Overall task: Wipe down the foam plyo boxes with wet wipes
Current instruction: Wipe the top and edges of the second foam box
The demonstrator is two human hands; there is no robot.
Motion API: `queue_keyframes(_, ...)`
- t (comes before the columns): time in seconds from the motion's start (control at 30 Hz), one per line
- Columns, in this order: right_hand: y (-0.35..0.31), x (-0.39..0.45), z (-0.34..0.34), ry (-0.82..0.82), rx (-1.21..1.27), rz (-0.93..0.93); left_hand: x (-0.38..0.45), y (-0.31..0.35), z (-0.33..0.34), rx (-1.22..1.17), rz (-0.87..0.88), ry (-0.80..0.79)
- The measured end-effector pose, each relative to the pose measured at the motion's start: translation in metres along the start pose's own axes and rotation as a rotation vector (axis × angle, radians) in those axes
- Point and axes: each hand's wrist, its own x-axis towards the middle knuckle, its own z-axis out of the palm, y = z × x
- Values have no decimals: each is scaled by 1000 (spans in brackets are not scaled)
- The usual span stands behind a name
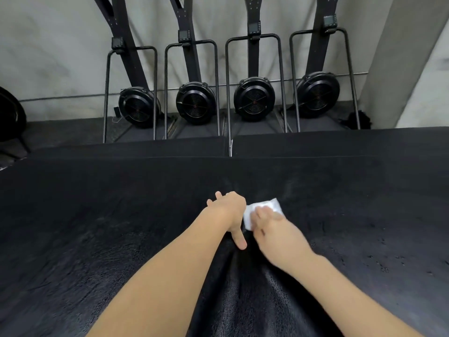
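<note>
A wide black foam plyo box (pixel 97 215) fills the lower half of the view, its top faintly smeared. A white wet wipe (pixel 264 207) lies on that top near the middle. My right hand (pixel 274 229) presses the wipe against the foam, fingers laid over it; the hand is blurred. My left hand (pixel 230 212) rests flat on the box just left of the wipe, thumb pointing back toward me, holding nothing. Two more black foam boxes (pixel 315 142) stand lower behind the near one, side by side with a narrow gap between them.
Several black ski-type machines with round fan housings (pixel 254 99) stand in a row against the grey wall behind the boxes. A dark round object (pixel 9 117) sits at the far left. A grey pillar (pixel 413 69) rises at the right.
</note>
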Motion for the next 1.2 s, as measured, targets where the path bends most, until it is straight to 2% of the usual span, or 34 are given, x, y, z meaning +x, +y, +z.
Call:
queue_keyframes(0.13, -11, -12, -12, -5, 60, -56, 1, -4, 3, -36, 11, 16)
queue_keyframes(0.2, 9, -11, -17, -19, 22, -40, 1, -4, 2, -61, 15, 9)
queue_keyframes(0.23, 25, -9, -18, 31, -9, -21, 1, -4, 1, -64, 15, 7)
queue_keyframes(0.3, 67, -6, -24, 54, -47, 93, 1, -3, 1, -56, 11, -2)
queue_keyframes(0.37, 94, -9, -35, -79, -49, 234, 2, -3, 0, -43, 9, 3)
queue_keyframes(0.47, 90, -17, -38, -96, -141, 298, 5, -2, 1, 0, 5, 9)
queue_keyframes(0.53, 62, -22, -35, -81, -197, 212, 6, -2, 0, -1, 9, 7)
queue_keyframes(0.67, -6, -46, -30, -146, 31, 43, 3, -3, -1, -40, 29, 7)
queue_keyframes(0.77, -22, -57, -36, -208, 138, -60, 3, -6, 3, -63, 34, 12)
queue_keyframes(0.83, -7, -58, -47, -177, 93, -28, 5, -10, 5, -88, 48, 28)
queue_keyframes(1.0, 78, -56, -67, -90, -48, 281, 7, -12, 8, -76, 50, 57)
queue_keyframes(1.13, 67, -66, -70, 47, -253, 113, 5, -9, 8, -80, 25, 64)
queue_keyframes(1.2, 39, -75, -61, 47, -144, 76, 1, -7, 9, -76, 25, 75)
